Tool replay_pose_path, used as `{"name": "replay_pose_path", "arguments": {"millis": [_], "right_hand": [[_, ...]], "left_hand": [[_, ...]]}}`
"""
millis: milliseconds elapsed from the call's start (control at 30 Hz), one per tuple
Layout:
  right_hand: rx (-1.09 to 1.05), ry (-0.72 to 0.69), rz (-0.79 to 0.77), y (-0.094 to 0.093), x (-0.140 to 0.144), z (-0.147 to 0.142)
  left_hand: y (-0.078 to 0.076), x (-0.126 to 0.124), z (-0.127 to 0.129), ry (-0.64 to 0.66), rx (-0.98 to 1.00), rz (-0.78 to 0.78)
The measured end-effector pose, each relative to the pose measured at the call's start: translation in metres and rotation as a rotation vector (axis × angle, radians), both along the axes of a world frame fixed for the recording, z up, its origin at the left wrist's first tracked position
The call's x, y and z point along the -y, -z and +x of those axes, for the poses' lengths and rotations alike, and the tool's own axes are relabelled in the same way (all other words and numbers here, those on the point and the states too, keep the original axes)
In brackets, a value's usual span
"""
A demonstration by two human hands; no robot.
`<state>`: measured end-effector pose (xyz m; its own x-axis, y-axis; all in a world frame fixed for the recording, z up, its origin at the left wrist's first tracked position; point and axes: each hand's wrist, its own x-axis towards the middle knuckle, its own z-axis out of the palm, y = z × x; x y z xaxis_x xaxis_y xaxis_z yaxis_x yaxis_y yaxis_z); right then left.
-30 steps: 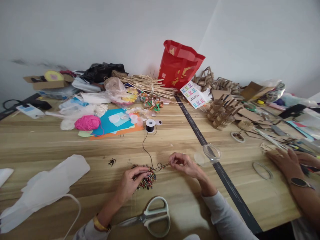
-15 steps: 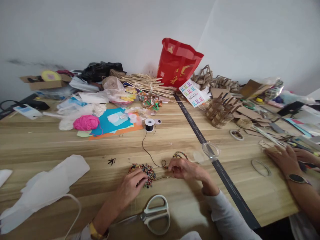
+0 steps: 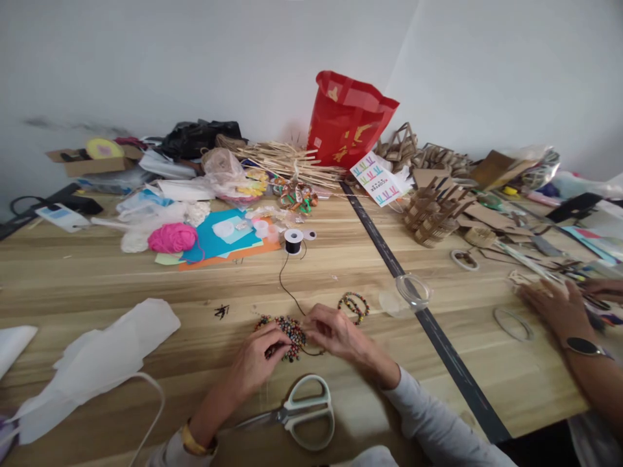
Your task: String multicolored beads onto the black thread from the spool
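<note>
The scissors (image 3: 302, 415) lie closest, flat on the wooden table (image 3: 97, 279). Just past them, the left hand (image 3: 256, 363) and the right hand (image 3: 335, 334) meet at a pile of beads (image 3: 287, 327). The left fingers pinch together in the beads. The right fingers curl around a black string (image 3: 287, 288); I cannot tell how tight. A bead ring (image 3: 354, 305) sits just beside the right hand. White paper (image 3: 92, 363) lies to the left. Another person's hand (image 3: 555, 308) rests far right. The string runs back to a spool (image 3: 293, 241). Behind stand pink yarn (image 3: 172, 238) and a red bag (image 3: 348, 120). The card (image 3: 377, 181) has print too small to read.
</note>
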<state>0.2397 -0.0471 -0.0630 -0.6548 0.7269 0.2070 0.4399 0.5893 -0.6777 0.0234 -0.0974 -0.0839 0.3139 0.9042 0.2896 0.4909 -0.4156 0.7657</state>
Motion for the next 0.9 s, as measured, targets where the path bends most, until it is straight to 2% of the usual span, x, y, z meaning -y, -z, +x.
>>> {"name": "replay_pose_path", "arguments": {"millis": [67, 167, 400, 633, 900], "right_hand": [[-0.069, -0.042, -0.018, 0.002, 0.008, -0.009], [-0.117, -0.094, 0.047, 0.01, 0.016, -0.02], [-0.172, -0.077, 0.217, 0.032, 0.02, -0.025], [-0.174, -0.01, 0.337, 0.032, 0.019, -0.023], [-0.196, 0.056, 0.343, 0.031, 0.015, -0.02]], "left_hand": [[0.0, 0.0, 0.0, -0.005, 0.004, -0.018], [-0.001, 0.0, 0.001, -0.004, 0.009, -0.012], [-0.006, 0.001, 0.0, -0.029, -0.025, -0.005], [-0.007, 0.0, -0.006, -0.089, -0.018, -0.014], [-0.006, -0.004, -0.011, -0.143, 0.032, -0.071]]}}
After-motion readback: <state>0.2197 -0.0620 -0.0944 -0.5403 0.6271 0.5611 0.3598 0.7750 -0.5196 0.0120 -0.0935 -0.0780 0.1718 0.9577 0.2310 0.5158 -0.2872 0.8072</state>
